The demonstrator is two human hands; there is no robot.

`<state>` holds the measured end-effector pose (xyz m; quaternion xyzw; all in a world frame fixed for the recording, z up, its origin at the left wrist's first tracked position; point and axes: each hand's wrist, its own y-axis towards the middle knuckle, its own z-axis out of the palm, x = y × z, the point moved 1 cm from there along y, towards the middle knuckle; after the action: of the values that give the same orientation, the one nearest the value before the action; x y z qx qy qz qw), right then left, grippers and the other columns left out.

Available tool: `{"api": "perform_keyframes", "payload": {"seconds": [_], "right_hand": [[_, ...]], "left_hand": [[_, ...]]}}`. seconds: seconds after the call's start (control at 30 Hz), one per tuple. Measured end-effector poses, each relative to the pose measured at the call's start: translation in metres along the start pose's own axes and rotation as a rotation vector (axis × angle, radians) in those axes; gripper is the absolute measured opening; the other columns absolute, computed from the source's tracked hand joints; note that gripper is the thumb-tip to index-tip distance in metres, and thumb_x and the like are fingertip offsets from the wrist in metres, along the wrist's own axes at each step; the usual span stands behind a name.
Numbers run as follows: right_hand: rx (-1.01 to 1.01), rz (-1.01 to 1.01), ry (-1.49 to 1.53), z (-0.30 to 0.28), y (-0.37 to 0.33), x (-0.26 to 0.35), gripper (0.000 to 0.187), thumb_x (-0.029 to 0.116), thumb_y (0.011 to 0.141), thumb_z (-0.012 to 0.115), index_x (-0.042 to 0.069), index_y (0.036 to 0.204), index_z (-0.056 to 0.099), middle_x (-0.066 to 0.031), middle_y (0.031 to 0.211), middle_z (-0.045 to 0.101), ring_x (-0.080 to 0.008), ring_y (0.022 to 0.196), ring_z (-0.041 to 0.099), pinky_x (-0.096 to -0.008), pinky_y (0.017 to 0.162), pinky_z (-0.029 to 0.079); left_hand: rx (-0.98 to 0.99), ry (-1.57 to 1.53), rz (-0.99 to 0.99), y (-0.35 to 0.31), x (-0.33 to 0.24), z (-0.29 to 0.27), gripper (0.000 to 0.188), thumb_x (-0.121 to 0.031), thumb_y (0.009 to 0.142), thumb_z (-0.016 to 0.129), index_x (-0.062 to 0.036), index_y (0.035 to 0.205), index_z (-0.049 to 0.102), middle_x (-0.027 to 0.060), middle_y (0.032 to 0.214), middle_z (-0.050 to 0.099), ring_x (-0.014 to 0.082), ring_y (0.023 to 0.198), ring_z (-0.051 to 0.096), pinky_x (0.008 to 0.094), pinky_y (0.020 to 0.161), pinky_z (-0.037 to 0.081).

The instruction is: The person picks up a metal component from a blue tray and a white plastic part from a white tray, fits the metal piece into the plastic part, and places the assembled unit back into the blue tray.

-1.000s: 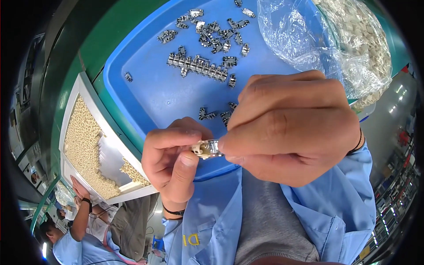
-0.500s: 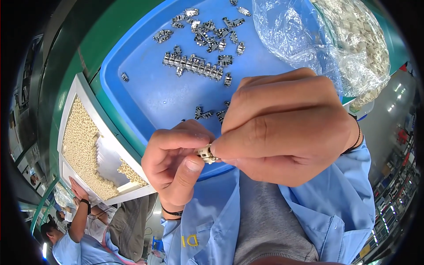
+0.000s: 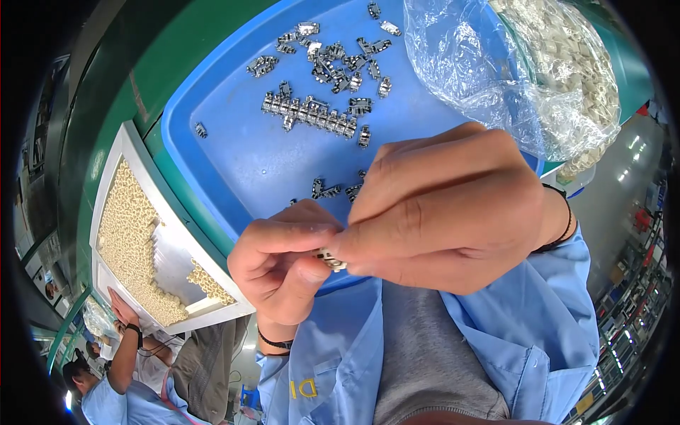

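Note:
Between the thumb and forefinger of my left hand (image 3: 287, 258) is a small cream plastic part (image 3: 330, 259) with dark slots. My right hand (image 3: 446, 212) pinches the same part from the other side, and its fingertips cover most of it. Whether a metal piece sits in it, I cannot tell. Both hands are over the near edge of a blue tray (image 3: 234, 156). Beyond them in the tray lie loose small metal parts (image 3: 333, 64) and a joined row of metal parts (image 3: 312, 115).
A clear plastic bag (image 3: 567, 78) of pale parts stands at the right, its film lying over the tray's edge. On the left, a white-framed tray (image 3: 188, 258) holds many cream parts (image 3: 127, 234). At lower left another person (image 3: 117, 375) has a hand by that tray.
My fingers have closed further over the cream part, so less of it shows. My right hand has shifted slightly left.

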<state>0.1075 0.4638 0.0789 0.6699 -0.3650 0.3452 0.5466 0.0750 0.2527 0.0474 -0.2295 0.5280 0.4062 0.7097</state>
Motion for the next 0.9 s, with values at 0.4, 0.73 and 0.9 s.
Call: {"api": "perform_keyframes", "payload": {"seconds": [0.4,0.73,0.9], "right_hand": [[0.081,0.071,-0.604,-0.043,-0.017,-0.005,0.032,0.001,0.089,0.064,0.0,0.12,0.07,-0.0116,0.092,0.062,-0.0272,0.075,0.059,-0.0397,0.067,0.048],[0.201,0.226,-1.431,-0.199,-0.046,-0.064,0.034,0.0,0.086,0.064,0.008,0.117,0.07,-0.0104,0.098,0.063,-0.0335,0.088,0.065,-0.0424,0.081,0.054],[0.145,0.27,-1.523,-0.214,-0.046,-0.087,0.032,0.005,0.085,0.066,0.009,0.117,0.069,-0.0111,0.1,0.064,-0.0343,0.092,0.065,-0.0447,0.085,0.053]], "left_hand": [[-0.163,0.038,0.013,0.012,0.0,-0.005,0.032,-0.023,0.093,0.072,-0.0038,0.109,0.052,0.0118,0.076,0.058,0.019,0.068,0.055,0.029,0.063,0.046],[-0.097,0.033,-0.004,0.015,0.008,-0.001,0.023,-0.014,0.092,0.064,-0.0025,0.109,0.054,0.0142,0.079,0.06,0.0203,0.069,0.057,0.0305,0.061,0.046],[-0.081,0.077,0.025,0.011,0.007,-0.002,0.023,-0.012,0.091,0.065,-0.0012,0.108,0.055,0.0152,0.081,0.061,0.021,0.07,0.058,0.031,0.062,0.046]]}}
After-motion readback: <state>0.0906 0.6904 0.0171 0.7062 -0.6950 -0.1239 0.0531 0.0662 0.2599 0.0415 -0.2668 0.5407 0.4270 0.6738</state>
